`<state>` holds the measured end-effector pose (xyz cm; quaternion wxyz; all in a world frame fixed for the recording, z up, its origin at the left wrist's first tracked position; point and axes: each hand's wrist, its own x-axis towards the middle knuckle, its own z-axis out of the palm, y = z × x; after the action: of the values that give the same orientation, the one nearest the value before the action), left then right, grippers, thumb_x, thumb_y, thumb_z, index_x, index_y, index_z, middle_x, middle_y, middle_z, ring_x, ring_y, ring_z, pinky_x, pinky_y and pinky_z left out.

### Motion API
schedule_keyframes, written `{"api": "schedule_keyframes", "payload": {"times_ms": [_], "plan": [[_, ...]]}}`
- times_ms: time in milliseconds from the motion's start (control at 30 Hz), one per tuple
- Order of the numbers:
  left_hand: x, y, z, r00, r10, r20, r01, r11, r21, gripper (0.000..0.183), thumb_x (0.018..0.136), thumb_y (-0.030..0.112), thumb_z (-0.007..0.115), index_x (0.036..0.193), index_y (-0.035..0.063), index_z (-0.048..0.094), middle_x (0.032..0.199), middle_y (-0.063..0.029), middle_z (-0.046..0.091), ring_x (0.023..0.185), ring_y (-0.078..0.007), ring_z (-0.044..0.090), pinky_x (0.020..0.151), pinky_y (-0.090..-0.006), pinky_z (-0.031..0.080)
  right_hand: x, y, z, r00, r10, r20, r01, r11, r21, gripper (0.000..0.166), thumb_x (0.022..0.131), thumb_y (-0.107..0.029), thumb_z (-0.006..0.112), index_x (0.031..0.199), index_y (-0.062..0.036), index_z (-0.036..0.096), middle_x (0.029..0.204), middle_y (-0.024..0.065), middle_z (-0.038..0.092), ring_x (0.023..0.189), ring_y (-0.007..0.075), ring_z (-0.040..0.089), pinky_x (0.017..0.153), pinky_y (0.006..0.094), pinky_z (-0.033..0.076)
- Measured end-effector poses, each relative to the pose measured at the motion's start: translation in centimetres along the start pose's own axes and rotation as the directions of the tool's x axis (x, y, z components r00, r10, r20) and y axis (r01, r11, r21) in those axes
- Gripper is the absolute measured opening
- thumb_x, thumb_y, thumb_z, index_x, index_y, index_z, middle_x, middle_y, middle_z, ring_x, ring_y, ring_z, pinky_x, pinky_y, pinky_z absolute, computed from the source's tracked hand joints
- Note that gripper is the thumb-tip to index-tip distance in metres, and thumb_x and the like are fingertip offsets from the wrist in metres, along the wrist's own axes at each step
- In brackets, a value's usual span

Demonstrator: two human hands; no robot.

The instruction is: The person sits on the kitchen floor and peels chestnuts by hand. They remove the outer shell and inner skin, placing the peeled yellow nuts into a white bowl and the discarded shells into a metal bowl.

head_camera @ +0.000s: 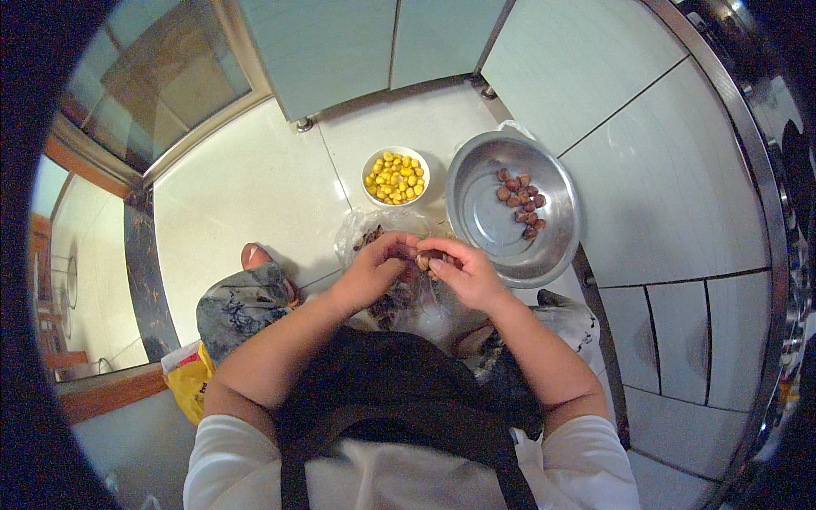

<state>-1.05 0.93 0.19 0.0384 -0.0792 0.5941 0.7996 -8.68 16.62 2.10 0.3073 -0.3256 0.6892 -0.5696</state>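
My right hand (465, 271) pinches a brown chestnut (423, 261) between thumb and fingers, above a clear plastic bag. Close against it, the fingers of my left hand (384, 258) curl at the nut's left side; whether they grip part of it is hard to tell. Dark brown shell pieces (386, 309) lie in the clear plastic bag (347, 233) below my hands. Beyond them, a white bowl (365, 185) holds many peeled yellow chestnuts (396, 178). To the right, a large steel basin (475, 236) contains several brown chestnuts (523, 199), grouped towards its right side.
Pale cabinets (663, 172) rise at the right and ahead, standing on short metal feet. A glass-panelled door (172, 76) is at the upper left. A yellow plastic bag (191, 382) lies at the lower left. Light tiles (242, 191) cover the floor.
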Motion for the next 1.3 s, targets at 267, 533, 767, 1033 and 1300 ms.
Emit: {"api": "schedule_keyframes", "payload": {"times_ms": [267, 533, 767, 1033, 1300], "plan": [[0.2, 0.3, 0.1, 0.986, -0.163, 0.042, 0.166, 0.982, -0.085, 0.025, 0.079, 0.019, 0.051, 0.098, 0.0026, 0.047, 0.082, -0.0038, 0.053, 0.068, -0.0104, 0.051, 0.061, -0.0230, 0.043, 0.3, -0.4, 0.2, 0.975, -0.216, -0.043, 0.201, 0.952, -0.230, 0.028, 0.071, -0.004, 0.054, 0.099, -0.0030, 0.052, 0.100, 0.0077, 0.047, 0.088, 0.0137, 0.048, 0.072, 0.0228, 0.039], [0.2, 0.6, 0.4, 0.991, -0.133, 0.013, 0.133, 0.977, -0.164, 0.024, 0.076, 0.009, 0.054, 0.098, 0.0006, 0.048, 0.082, -0.0047, 0.055, 0.067, -0.0099, 0.052, 0.061, -0.0221, 0.043, 0.1, -0.2, 0.2, 0.989, -0.115, -0.092, 0.106, 0.989, -0.098, 0.028, 0.071, -0.002, 0.055, 0.098, -0.0023, 0.050, 0.096, 0.0050, 0.048, 0.081, 0.0092, 0.047, 0.066, 0.0197, 0.038], [0.1, 0.7, 0.6, 0.995, -0.057, -0.080, 0.066, 0.990, 0.120, 0.009, 0.077, 0.008, 0.052, 0.081, 0.0029, 0.047, 0.070, -0.0016, 0.051, 0.062, -0.0079, 0.049, 0.057, -0.0210, 0.042, 0.0, 0.6, 0.8, 0.979, -0.068, -0.192, 0.051, 0.994, -0.092, 0.028, 0.069, 0.000, 0.057, 0.096, -0.0026, 0.049, 0.092, 0.0040, 0.048, 0.076, 0.0081, 0.048, 0.063, 0.0183, 0.039], [0.1, 0.5, 0.5, 0.999, -0.050, 0.002, 0.049, 0.993, 0.111, 0.007, 0.079, 0.008, 0.047, 0.075, 0.0044, 0.042, 0.068, -0.0024, 0.049, 0.062, -0.0090, 0.049, 0.057, -0.0216, 0.041, 0.0, 0.0, 0.6, 0.966, 0.206, -0.158, -0.120, 0.894, 0.431, 0.025, 0.071, 0.000, 0.052, 0.097, 0.0001, 0.048, 0.085, 0.0043, 0.053, 0.076, 0.0104, 0.050, 0.063, 0.0217, 0.043], [0.7, -2.4, -0.7, 0.983, 0.090, -0.158, 0.000, 0.870, 0.494, 0.008, 0.074, 0.009, 0.050, 0.076, 0.0015, 0.052, 0.071, -0.0084, 0.055, 0.063, -0.0160, 0.053, 0.061, -0.0288, 0.043, 0.2, 1.1, 0.1, 0.960, 0.255, -0.112, -0.158, 0.830, 0.535, 0.026, 0.074, -0.003, 0.049, 0.099, 0.0017, 0.047, 0.087, 0.0063, 0.053, 0.069, 0.0131, 0.053, 0.063, 0.0232, 0.045]]}}
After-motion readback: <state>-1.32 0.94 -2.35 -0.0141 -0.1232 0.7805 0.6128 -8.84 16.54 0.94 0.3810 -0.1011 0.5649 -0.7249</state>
